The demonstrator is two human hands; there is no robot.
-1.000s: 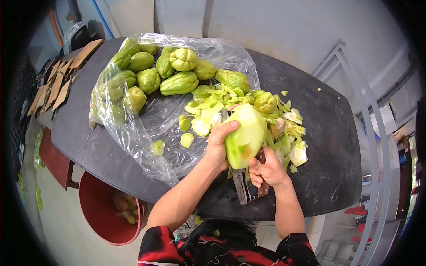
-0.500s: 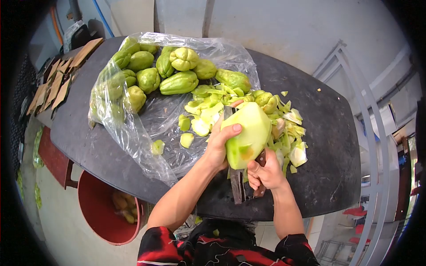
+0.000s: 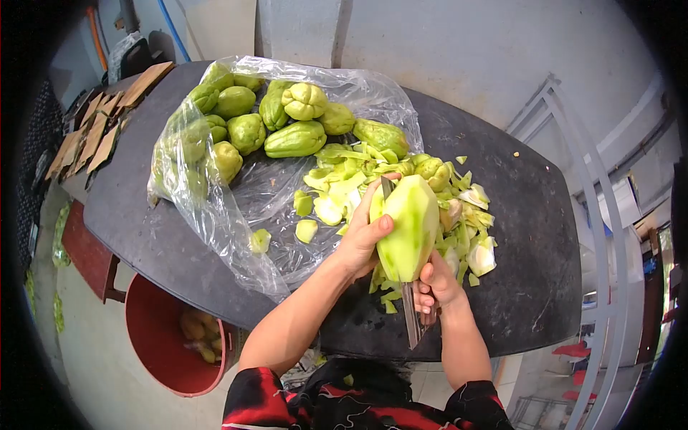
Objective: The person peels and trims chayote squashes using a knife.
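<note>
My left hand (image 3: 364,240) is closed round a large peeled chayote (image 3: 408,233), thumb on its near side, just above the table. The chayote is pale green with darker green streaks. My right hand (image 3: 438,285) is closed on a knife with a brown handle, close to the chayote's lower end. Part of the knife's metal blade (image 3: 411,315) shows below the chayote; the rest is hidden behind it. Cut peelings (image 3: 347,175) lie heaped on the table behind and beside my hands, some hanging beneath the chayote.
Several unpeeled chayotes (image 3: 295,138) lie on and in a clear plastic bag (image 3: 236,233) on the dark table (image 3: 519,287). A red bin (image 3: 154,344) with produce inside stands on the floor at lower left. Grey metal railings (image 3: 598,215) rise at the right.
The chayote has been turned in my left hand and now stands more upright, with another side showing. The blade's lower end has shifted right, and peelings now show under the chayote.
</note>
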